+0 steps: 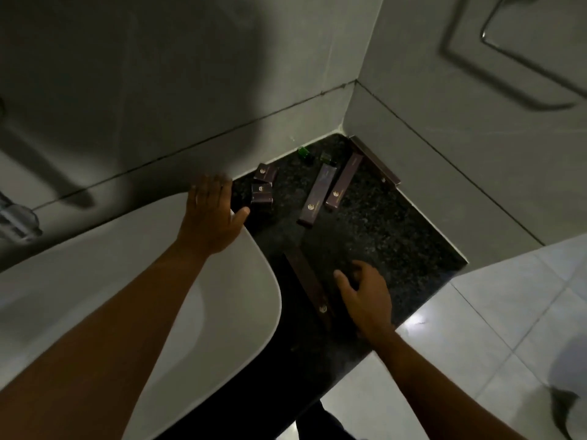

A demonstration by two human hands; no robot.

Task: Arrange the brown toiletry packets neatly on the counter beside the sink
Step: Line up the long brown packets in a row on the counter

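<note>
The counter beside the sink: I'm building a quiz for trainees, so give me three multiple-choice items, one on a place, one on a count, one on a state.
1. Where does the left hand rest?
A. sink rim
B. floor
C. rail

2. How many small square brown boxes lie near it?
A. none
B. two
C. five

3. The right hand is:
A. raised, holding a packet
B. low over the counter beside a long brown packet
C. out of view

Key: 1 A, palm lies on the white rim. 2 B, two boxes show. 3 B, fingers spread on the dark counter, nothing lifted.
</note>
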